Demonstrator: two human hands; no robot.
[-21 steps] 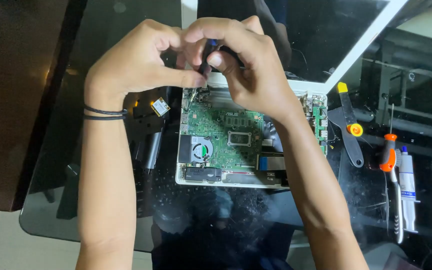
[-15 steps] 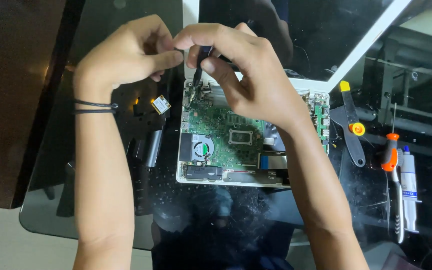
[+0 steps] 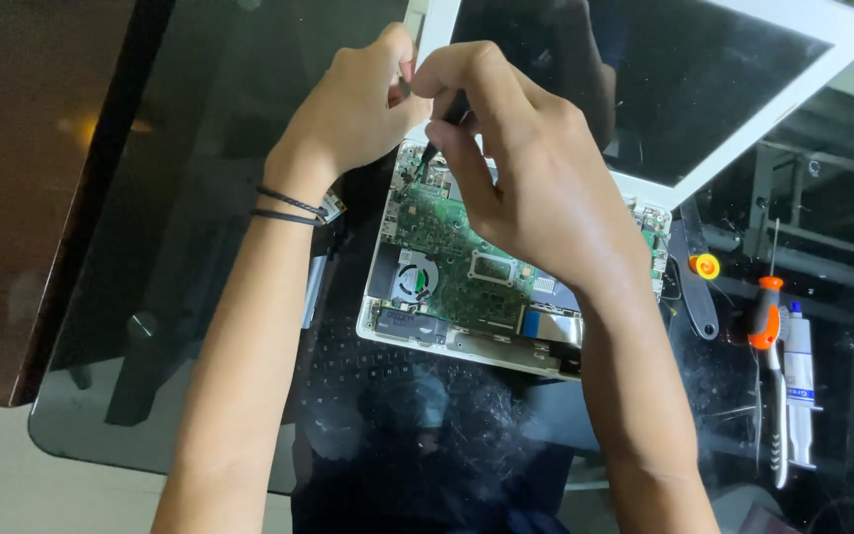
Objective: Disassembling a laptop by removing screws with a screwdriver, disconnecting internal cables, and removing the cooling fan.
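Both hands have shifted toward the upper middle of the frame. The right hand [image 3: 536, 188] pinches a thin dark screwdriver [image 3: 439, 138], tip at the green circuit board's [image 3: 452, 257] top-left corner. The left hand [image 3: 353, 109] now closes its fingers beside the tool, steadying it above the glass table [image 3: 180, 247].

Dark smoked-glass desk [image 3: 180, 198] with rounded near-left corner, reflective top; pale tiled floor [image 3: 12, 475] below; brown panel [image 3: 12, 178] past left edge.
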